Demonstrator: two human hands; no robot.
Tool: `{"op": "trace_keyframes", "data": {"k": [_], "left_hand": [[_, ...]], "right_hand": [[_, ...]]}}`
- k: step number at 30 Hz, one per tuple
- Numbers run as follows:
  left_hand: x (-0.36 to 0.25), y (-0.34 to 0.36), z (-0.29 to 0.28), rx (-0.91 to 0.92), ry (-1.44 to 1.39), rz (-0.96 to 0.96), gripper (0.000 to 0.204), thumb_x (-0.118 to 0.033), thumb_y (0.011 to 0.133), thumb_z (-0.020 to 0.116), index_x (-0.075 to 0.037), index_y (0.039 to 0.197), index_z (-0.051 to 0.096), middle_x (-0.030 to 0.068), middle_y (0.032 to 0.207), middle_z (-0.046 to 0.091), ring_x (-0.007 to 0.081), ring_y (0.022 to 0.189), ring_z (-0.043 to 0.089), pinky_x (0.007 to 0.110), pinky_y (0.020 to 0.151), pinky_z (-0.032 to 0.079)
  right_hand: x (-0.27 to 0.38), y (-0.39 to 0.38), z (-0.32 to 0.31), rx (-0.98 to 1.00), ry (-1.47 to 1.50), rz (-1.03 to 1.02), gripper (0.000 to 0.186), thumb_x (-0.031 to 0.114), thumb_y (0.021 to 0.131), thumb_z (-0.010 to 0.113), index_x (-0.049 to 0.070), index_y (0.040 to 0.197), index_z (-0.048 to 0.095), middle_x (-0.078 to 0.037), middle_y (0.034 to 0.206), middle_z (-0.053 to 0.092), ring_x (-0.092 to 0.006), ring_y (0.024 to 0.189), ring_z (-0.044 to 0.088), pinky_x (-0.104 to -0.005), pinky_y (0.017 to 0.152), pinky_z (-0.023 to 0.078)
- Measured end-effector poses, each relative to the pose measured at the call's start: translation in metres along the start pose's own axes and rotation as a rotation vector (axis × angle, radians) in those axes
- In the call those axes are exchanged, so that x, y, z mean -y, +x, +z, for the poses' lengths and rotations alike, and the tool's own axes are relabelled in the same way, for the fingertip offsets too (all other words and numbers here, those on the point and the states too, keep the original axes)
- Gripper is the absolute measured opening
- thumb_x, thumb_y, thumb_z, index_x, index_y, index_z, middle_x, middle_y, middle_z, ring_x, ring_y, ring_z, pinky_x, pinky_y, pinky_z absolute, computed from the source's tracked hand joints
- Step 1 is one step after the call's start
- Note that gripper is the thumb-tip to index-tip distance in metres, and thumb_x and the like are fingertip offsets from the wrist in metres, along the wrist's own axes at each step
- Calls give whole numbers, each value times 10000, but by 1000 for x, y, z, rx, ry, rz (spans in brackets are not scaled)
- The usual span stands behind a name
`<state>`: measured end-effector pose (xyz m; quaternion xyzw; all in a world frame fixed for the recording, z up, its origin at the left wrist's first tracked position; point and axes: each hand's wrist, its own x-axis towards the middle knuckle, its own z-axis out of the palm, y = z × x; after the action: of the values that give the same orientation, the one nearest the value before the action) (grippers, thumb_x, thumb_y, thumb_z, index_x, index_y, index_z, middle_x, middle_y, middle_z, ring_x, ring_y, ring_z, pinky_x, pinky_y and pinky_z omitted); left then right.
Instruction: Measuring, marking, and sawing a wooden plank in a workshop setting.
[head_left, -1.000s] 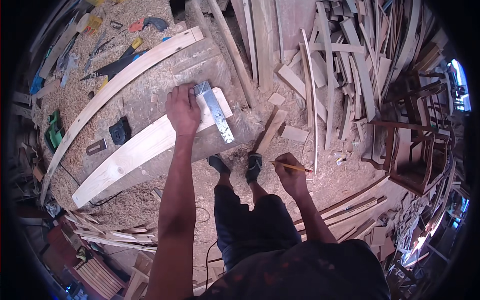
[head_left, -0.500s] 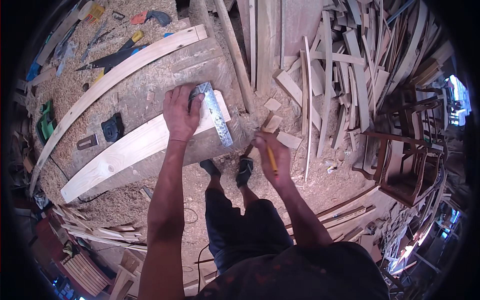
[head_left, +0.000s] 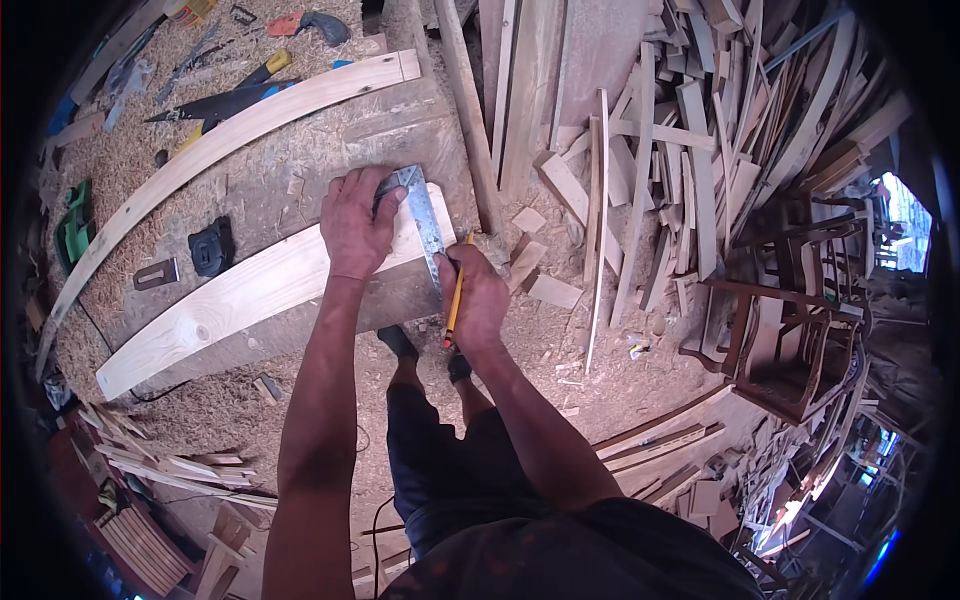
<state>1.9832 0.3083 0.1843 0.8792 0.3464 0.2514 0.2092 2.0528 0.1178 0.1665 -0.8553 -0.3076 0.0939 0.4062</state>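
Observation:
On the workbench [head_left: 390, 130] lies a curved, pale wooden board [head_left: 235, 300] with a knot near its left end. A metal try square [head_left: 423, 218] rests across the board's right end. My left hand [head_left: 356, 222] is closed round the square's handle and presses it against the board's far edge. My right hand [head_left: 480, 302] grips a yellow pencil [head_left: 457, 300], its tip up by the right edge of the square's blade. Fingers of that hand are beside the blade's near end; whether they press on it I cannot tell.
A longer curved strip [head_left: 225, 150] lies beyond the board. Near it are a tape measure [head_left: 210, 248], a plane blade [head_left: 157, 274], a handsaw [head_left: 235, 103] and a green tool [head_left: 75, 225]. Offcuts [head_left: 690, 150] heap up at right, near a wooden chair frame [head_left: 790, 340].
My right hand has moved left and up with the pencil, from beside the bench to the square's blade. My left hand stays on the square. The whole view has shifted slightly.

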Motion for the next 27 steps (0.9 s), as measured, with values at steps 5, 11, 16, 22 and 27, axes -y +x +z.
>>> {"op": "trace_keyframes", "data": {"k": [5, 11, 16, 22, 27], "left_hand": [[0, 0, -5, 70, 9, -68, 326, -342, 1008, 745, -137, 1261, 740, 79, 1198, 740, 355, 1107, 642, 485, 989, 500], [-10, -19, -5, -16, 165, 15, 513, -455, 1016, 724, -124, 1406, 692, 110, 1375, 698, 373, 1266, 608, 537, 1082, 463], [-22, -29, -12, 41, 289, 101, 864, -646, 976, 697, -65, 1596, 542, 180, 1567, 569, 411, 1420, 515, 587, 1188, 381], [-10, -36, -13, 74, 340, 113, 1017, -717, 949, 677, -38, 1670, 444, 207, 1616, 501, 426, 1453, 469, 603, 1215, 341], [-8, -33, -13, 67, 328, 113, 955, -669, 979, 655, -46, 1672, 446, 211, 1607, 506, 434, 1453, 468, 600, 1213, 344]], "right_hand": [[4, -1, 2, -4, 19, 14, 200, 292, 1035, 784, 108, 1081, 722, -180, 878, 762, -408, 786, 755, -496, 683, 577], [8, -6, -2, 21, -52, 6, 193, 289, 1047, 764, 107, 1073, 704, -186, 891, 754, -424, 790, 747, -505, 686, 573], [4, -6, -3, 40, -69, -5, 181, 279, 1046, 755, 110, 1091, 706, -180, 891, 741, -420, 802, 741, -497, 707, 577], [9, 3, -24, 68, -27, -139, 213, 242, 1046, 734, 85, 1189, 728, -161, 883, 734, -379, 794, 740, -453, 741, 591], [28, 30, -40, -13, 145, -113, 305, 209, 1054, 721, 37, 1305, 735, -143, 971, 783, -283, 827, 756, -404, 781, 605]]}}
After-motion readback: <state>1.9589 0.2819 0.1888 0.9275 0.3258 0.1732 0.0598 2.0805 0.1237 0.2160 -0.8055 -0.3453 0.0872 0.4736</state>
